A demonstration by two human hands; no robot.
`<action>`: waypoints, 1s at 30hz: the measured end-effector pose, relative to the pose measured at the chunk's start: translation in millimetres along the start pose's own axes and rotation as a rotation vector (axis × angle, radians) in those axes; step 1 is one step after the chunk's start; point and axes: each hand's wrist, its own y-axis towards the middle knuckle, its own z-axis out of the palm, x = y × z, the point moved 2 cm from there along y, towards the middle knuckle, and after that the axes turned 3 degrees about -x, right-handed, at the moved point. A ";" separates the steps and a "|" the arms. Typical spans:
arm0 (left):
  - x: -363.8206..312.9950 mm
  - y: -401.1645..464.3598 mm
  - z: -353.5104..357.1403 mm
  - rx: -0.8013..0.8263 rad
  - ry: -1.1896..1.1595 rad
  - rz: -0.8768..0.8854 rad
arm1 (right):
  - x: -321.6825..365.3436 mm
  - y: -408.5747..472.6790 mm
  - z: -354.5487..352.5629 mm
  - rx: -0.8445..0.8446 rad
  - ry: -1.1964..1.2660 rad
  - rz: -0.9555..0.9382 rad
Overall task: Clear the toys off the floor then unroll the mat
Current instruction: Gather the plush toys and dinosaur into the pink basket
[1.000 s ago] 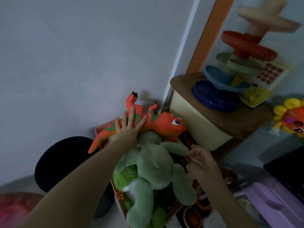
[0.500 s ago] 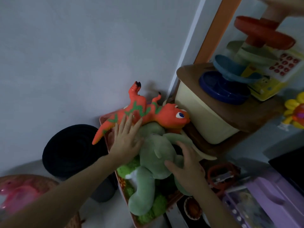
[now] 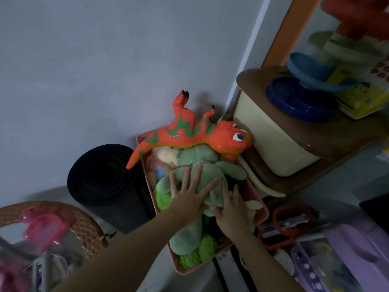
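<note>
A pink basket (image 3: 265, 213) against the wall is stuffed with soft toys. A green plush toy (image 3: 202, 161) lies on top of them. My left hand (image 3: 189, 194) presses flat on it with fingers spread. My right hand (image 3: 230, 209) presses down beside it, fingers straight. An orange toy dinosaur (image 3: 195, 134) with green stripes lies across the far end of the basket, its head against a cream bin. A dark rolled mat (image 3: 105, 175) stands upright to the left of the basket.
A cream bin with a brown lid (image 3: 280, 131) stands right of the basket, with a blue ball-tower toy (image 3: 301, 95) on top. A wicker basket (image 3: 84, 226) with a pink toy (image 3: 42, 226) is at lower left. Purple toy boxes (image 3: 336, 260) crowd the lower right.
My left hand slid off the orange dinosaur and down onto the green plush. My right hand came in beside it and lies flat on the plush. The view tilted closer to the basket.
</note>
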 end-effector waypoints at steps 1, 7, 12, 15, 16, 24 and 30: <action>-2.3 1.7 1.0 0.001 0.010 -0.017 | -0.8 1.8 0.4 -0.003 -0.023 0.000; -8.4 0.5 -8.3 0.098 0.053 -0.064 | -4.2 2.9 -5.3 0.025 0.107 -0.050; -4.6 -27.5 -41.9 -0.080 -0.362 -0.171 | -22.7 -19.1 -28.9 -0.013 0.466 -0.252; -9.0 -59.7 -51.2 -0.274 -0.484 -0.347 | -49.2 -34.6 -45.5 -0.017 0.614 -0.250; -8.4 -66.7 -50.9 -0.283 -0.483 -0.384 | -56.6 -36.8 -49.3 -0.026 0.662 -0.239; -43.0 -125.4 -59.0 -0.367 -0.539 -0.621 | -81.2 -57.6 -70.4 0.008 0.706 -0.309; -61.5 -191.9 -47.3 -0.431 -0.528 -0.816 | -66.3 -78.7 -47.5 0.111 0.658 -0.448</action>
